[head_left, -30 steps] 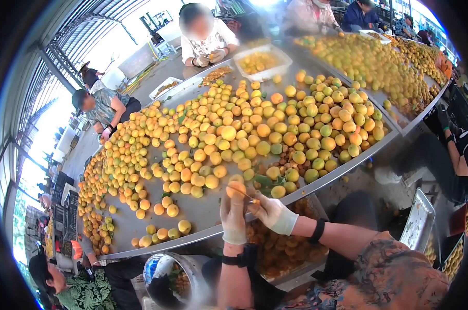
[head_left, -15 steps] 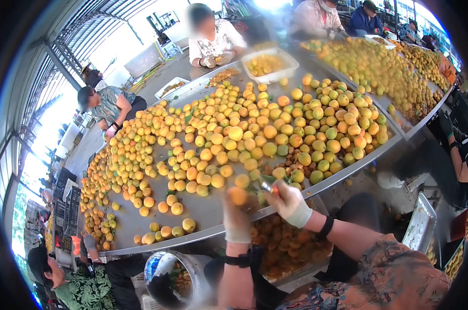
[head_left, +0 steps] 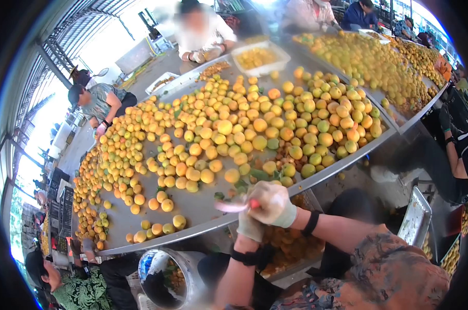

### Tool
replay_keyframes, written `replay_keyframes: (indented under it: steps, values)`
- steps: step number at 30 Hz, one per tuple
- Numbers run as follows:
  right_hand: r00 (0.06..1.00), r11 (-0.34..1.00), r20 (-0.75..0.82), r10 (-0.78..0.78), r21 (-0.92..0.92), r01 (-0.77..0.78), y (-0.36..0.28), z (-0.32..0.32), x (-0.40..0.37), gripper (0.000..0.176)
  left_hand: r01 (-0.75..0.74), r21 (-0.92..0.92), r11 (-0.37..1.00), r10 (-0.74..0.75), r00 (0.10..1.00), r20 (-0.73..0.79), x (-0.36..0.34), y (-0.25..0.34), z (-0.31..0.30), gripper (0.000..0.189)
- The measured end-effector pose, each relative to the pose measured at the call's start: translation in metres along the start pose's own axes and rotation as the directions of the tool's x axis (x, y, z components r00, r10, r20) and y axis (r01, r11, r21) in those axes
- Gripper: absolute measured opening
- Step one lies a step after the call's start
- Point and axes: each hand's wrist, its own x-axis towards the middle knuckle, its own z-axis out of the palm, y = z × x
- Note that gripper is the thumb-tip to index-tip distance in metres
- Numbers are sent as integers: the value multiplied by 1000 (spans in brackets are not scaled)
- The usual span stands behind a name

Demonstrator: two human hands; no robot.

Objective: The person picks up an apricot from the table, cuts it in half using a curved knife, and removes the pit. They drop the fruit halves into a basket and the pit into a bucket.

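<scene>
One view, head-worn, looking down. Found right hand [head_left: 273,204] clenched round a red-handled knife [head_left: 233,206], blurred, pointing left over the table rim [head_left: 182,232]. Found left hand [head_left: 250,227] directly beneath, touching, largely covered; cannot tell whether closed or holding anything. Noted change: a second ago, held an apricot up in left fingers with the knife against it, hands side by side; now stacked and lower, no fruit visible in either. Judged the worked fruit released, possibly into the crate [head_left: 291,245] under the rim; not confirmed. Logged loose apricots [head_left: 229,126] heaped just beyond, steel bucket [head_left: 164,271] lower left.
</scene>
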Motion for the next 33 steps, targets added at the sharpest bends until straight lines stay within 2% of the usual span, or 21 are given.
replay_keyframes:
  steps: [1,2,4,5,6,8,9,11,12,15,16,18,19,20,21,22,24,27,30,31,33]
  values:
    - [999,1000,32,-2,19,2,0,0,-4,19,-239,591,771,157,970,187,10,-1,-12,41]
    - [998,999,62,-10,37,8,2,2,-7,18,-225,587,778,150,973,174,6,-6,-25,41]
    - [984,979,-36,172,116,-167,12,7,-14,18,-42,210,977,105,947,-303,-13,0,49,42]
    - [859,818,-48,510,336,-467,9,10,-19,14,125,818,561,251,916,-313,-17,7,45,37]
    - [708,618,6,706,481,-621,17,14,-22,15,13,747,665,326,895,-305,-14,10,28,34]
    - [694,600,42,719,466,-650,9,5,-17,23,-58,510,858,320,837,-443,-17,4,111,33]
    - [694,601,45,718,463,-651,7,2,-17,23,-60,507,860,321,836,-444,-16,2,108,33]
    - [742,699,90,665,275,-660,1,-2,-21,23,-166,698,696,533,771,-349,-14,1,98,34]
    - [740,697,92,666,277,-662,1,-4,-23,23,-164,699,696,534,769,-351,-15,5,94,34]
    - [735,727,357,576,187,-660,4,-12,-33,22,-150,493,857,364,853,-373,-18,25,78,48]
    - [739,730,356,573,189,-657,5,-15,-33,22,-154,494,855,368,853,-370,-21,25,82,48]
    - [862,881,296,412,114,-460,7,-23,-27,20,-131,526,840,360,860,-361,-25,23,93,55]
    - [850,819,259,459,249,-518,5,-25,-22,18,-78,431,899,250,900,-357,-27,26,94,56]
    - [854,826,252,455,239,-511,1,-28,-9,18,-81,427,901,245,906,-345,-27,25,97,56]
    - [691,520,240,682,506,-688,-6,-27,4,19,-26,453,891,218,900,-377,-27,20,98,56]
    - [462,126,303,834,710,-693,-12,-28,16,20,36,472,881,185,892,-413,-26,13,98,56]
    - [503,102,225,835,833,-543,-15,-26,28,22,37,523,851,192,906,-377,-25,-4,90,53]
    - [500,104,219,838,835,-540,-6,-20,29,17,85,565,821,145,926,-349,-26,-20,96,49]
    - [523,118,103,846,921,-372,0,-6,23,13,29,537,843,124,961,-246,-21,-28,68,43]
    - [553,115,123,824,919,-376,4,-5,22,12,-47,714,699,284,934,-217,-26,-32,74,42]
    - [571,123,134,810,913,-388,7,0,16,11,-79,725,684,325,923,-206,-24,-33,84,48]
